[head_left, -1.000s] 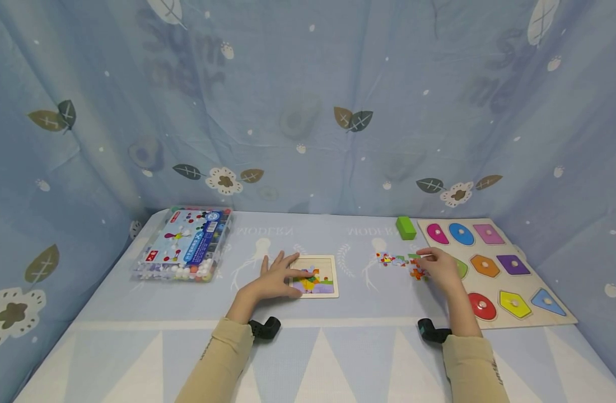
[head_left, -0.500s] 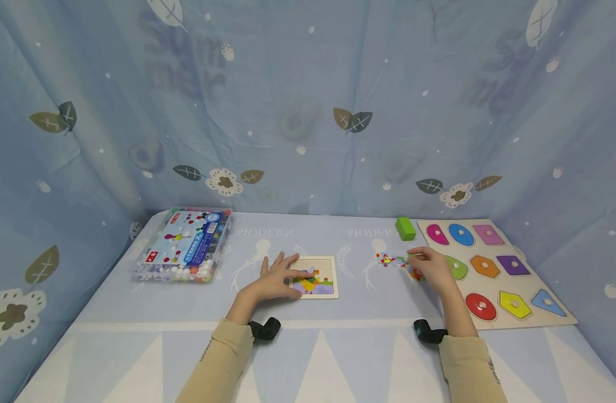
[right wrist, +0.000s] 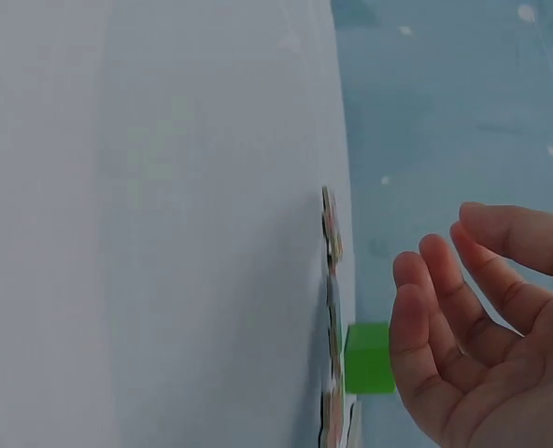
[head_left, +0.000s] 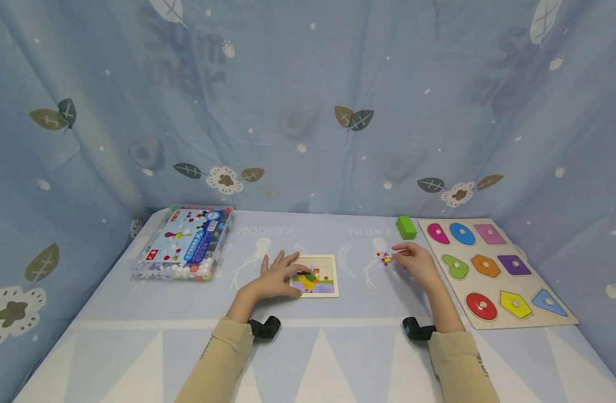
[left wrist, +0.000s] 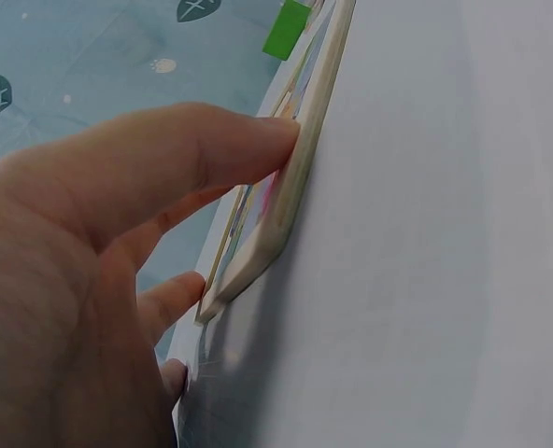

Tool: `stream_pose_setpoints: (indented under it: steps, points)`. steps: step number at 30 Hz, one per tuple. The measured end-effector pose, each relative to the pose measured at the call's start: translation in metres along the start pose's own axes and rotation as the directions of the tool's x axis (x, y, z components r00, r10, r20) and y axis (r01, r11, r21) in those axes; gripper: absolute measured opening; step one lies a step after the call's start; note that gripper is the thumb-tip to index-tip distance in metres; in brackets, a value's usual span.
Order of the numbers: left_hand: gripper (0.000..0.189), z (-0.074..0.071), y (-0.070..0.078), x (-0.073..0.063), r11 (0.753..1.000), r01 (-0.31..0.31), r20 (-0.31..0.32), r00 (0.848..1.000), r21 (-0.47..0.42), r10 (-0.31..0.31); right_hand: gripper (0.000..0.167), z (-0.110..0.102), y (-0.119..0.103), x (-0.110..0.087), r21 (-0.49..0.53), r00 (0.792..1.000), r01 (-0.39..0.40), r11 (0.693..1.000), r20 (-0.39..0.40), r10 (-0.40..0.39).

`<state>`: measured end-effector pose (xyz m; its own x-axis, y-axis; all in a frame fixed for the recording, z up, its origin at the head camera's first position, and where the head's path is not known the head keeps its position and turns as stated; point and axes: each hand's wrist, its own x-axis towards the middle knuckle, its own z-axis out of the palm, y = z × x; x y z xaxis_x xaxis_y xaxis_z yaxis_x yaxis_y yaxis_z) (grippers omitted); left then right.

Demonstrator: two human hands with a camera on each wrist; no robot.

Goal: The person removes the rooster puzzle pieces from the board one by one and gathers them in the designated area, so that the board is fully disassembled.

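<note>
A small wooden tray puzzle (head_left: 315, 286) with a colourful picture lies at the centre of the table. My left hand (head_left: 274, 280) rests over its left side, fingers spread. In the left wrist view the thumb (left wrist: 267, 147) presses the tray's pale rim (left wrist: 300, 177), and another fingertip touches near its corner. My right hand (head_left: 419, 266) hovers low over a row of loose jigsaw pieces (head_left: 384, 258), covering most of them in the head view. In the right wrist view its fingers (right wrist: 445, 289) are loosely bent with nothing between them, and the pieces (right wrist: 333, 317) lie on the table beyond.
A green block (head_left: 406, 228) stands behind the right hand. To its right lies a wooden knob puzzle board (head_left: 494, 291) with coloured shapes. A clear plastic case (head_left: 179, 243) of beads sits at the back left. A blue patterned curtain (head_left: 298, 84) hangs behind.
My right hand has moved left along the row of pieces, away from the knob puzzle board. The left hand stays at the tray, its index finger shifting slightly up and back.
</note>
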<state>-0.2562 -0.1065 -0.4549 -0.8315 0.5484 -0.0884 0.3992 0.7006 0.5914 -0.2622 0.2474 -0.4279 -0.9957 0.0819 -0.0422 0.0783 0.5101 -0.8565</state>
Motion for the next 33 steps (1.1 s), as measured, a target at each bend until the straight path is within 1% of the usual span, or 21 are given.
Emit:
stream_pose_setpoints:
  steps: [3,7,15,22,24,28,33]
  points:
    - [0.056,0.000,-0.001,0.000,1.000,0.001,-0.009,1.000,-0.019,-0.001,0.029,0.009,-0.004,0.002,0.003,0.999,0.030,1.000,0.020,-0.030]
    - [0.058,0.001,-0.001,0.000,0.999,-0.001,-0.020,1.000,-0.041,0.000,0.029,0.019,-0.010,0.002,0.002,0.998,0.048,0.999,0.043,-0.048]
    - [0.057,0.001,-0.002,0.000,1.000,0.006,-0.019,1.000,-0.029,-0.007,0.027,0.038,-0.025,0.002,0.022,0.994,0.085,0.996,0.067,-0.087]
    - [0.057,0.002,-0.002,-0.001,0.999,-0.002,-0.017,1.000,-0.040,0.001,0.025,0.058,-0.032,0.002,0.010,0.992,0.083,0.996,0.095,-0.084]
    - [0.057,0.002,-0.001,-0.001,0.999,-0.001,-0.017,1.000,-0.043,0.000,0.024,0.064,-0.035,0.001,0.007,0.990,0.093,0.996,0.102,-0.094]
    - [0.057,0.002,-0.002,-0.001,0.999,0.003,-0.022,1.000,-0.047,-0.004,0.023,0.074,-0.042,-0.001,-0.020,0.990,0.090,0.996,0.115,-0.087]
    - [0.060,0.001,0.000,0.000,0.998,0.014,-0.028,0.999,-0.053,-0.016,0.021,0.088,-0.049,-0.001,-0.034,0.984,0.099,0.994,0.153,-0.093]
